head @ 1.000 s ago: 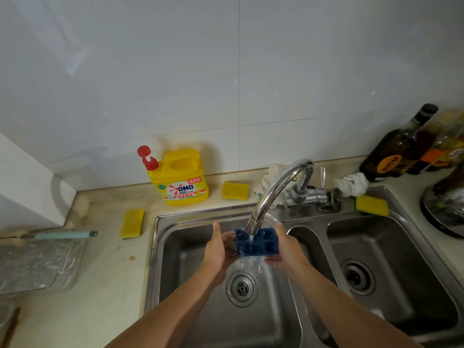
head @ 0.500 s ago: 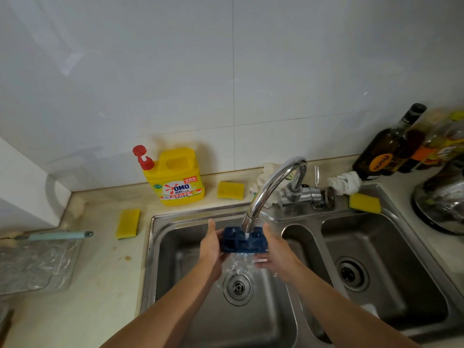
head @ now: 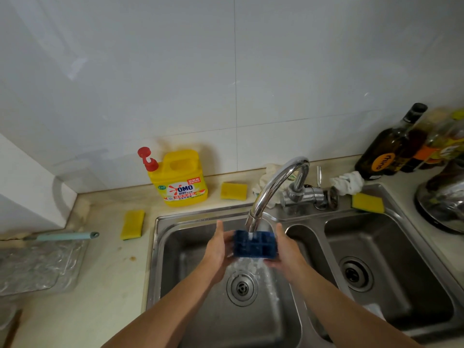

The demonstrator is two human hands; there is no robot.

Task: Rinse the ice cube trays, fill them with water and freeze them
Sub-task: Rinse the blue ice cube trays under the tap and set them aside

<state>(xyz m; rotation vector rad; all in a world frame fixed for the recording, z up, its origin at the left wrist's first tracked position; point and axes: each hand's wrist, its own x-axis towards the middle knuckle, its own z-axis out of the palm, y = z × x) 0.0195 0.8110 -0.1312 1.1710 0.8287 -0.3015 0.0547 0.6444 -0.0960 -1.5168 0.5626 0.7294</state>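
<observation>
A small dark blue ice cube tray (head: 254, 246) is held over the left sink basin (head: 190, 305), right under the chrome tap's spout (head: 272, 190). Water runs from the spout into the tray's far cells and spills off its near edge toward the drain (head: 241, 287). My left hand (head: 218, 248) grips the tray's left end and my right hand (head: 286, 249) grips its right end. The fingers under the tray are hidden.
A yellow OMO detergent jug (head: 180, 179) stands behind the sink, with yellow sponges (head: 132, 224) (head: 233, 190) (head: 367, 202) around it. Dark bottles (head: 388, 151) and a metal pot lid (head: 444, 199) crowd the right counter. A clear plastic sheet (head: 37, 264) lies at left. The right basin (head: 391, 267) holds nothing large.
The tray has stayed under the running tap between both hands. It shifted slightly sideways and water now pours off its front edge.
</observation>
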